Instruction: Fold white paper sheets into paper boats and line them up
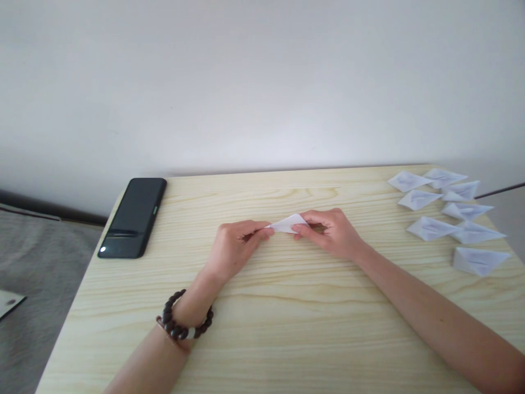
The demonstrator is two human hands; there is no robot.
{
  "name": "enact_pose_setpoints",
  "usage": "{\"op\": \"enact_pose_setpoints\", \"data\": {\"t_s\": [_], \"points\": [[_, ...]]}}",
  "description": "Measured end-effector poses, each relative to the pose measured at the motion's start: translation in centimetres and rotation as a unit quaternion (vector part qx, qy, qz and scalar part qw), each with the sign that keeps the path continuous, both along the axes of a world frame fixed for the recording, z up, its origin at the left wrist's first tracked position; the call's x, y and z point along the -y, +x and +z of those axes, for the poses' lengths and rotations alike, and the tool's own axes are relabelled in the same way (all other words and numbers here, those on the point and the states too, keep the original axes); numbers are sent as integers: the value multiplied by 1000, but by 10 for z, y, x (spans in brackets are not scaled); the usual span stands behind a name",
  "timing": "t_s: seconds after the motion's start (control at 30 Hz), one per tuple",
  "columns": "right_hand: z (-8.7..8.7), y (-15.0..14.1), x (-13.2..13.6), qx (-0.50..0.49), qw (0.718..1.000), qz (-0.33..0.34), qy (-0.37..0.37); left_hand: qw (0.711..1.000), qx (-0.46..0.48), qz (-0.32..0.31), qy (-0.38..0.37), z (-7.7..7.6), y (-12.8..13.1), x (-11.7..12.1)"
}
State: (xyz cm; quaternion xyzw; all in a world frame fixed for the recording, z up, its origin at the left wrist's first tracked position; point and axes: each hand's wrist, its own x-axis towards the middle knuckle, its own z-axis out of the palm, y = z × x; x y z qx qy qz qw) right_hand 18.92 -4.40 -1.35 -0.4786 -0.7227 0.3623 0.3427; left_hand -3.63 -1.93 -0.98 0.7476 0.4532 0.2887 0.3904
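A small piece of folded white paper (287,223) is stretched between my two hands above the middle of the table. My left hand (240,246) pinches its narrow pointed end between thumb and fingers. At the wider end, my right hand (330,232) grips the paper with thumb and forefinger. The fingertips cover both ends of the piece. Over to the right lie several folded white paper boats (429,227), grouped in loose rows, each pointed at its ends.
A black smartphone (133,219) lies at the table's left edge, its screen dark. The pale wood-grain table (262,328) meets a white wall (262,87) at the back. Grey floor (36,257) shows beyond the left edge.
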Motion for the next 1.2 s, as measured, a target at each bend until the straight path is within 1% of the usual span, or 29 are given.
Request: {"op": "enact_pose_setpoints", "data": {"t_s": [0.07, 0.17, 0.27, 0.43, 0.5, 0.6, 0.67, 0.73, 0.83, 0.93, 1.07, 1.2], "points": [[1, 0, 0, 5, 1000, 1, 2, 999, 11, 12, -35, 2, 0, 0], [1, 0, 0, 21, 1000, -4, -9, 996, 40, 12, -83, 4, -1, 0], [1, 1, 0, 32, 999, -9, -18, 993, 54, 3, -106, 5, -2, -2], [1, 1, 1, 48, 999, -5, -2, 995, 26, -5, -91, 7, -1, -2], [2, 1, 0, 39, 999, -6, -15, 997, 19, 2, -74, 8, 1, 0], [3, 1, -1, -23, 996, -8, -87, 998, 28, 32, -51, 8, 3, 2], [3, 2, -2, -77, 989, -5, -128, 996, 40, 55, -52, 7, 3, 3], [4, 5, -3, -114, 983, 6, -143, 994, 53, 70, -62, 5, 2, 2], [4, 8, -4, -137, 981, 34, -133, 992, 69, 76, -71, 3, 1, 0], [5, 9, -6, -129, 983, 37, -128, 992, 72, 74, -71, 3, 1, 0], [4, 7, -7, -83, 988, 9, -131, 993, 71, 65, -71, 3, 1, 0], [2, 6, -6, -77, 989, -14, -127, 990, 96, 40, -95, 1, -1, -1]]}}
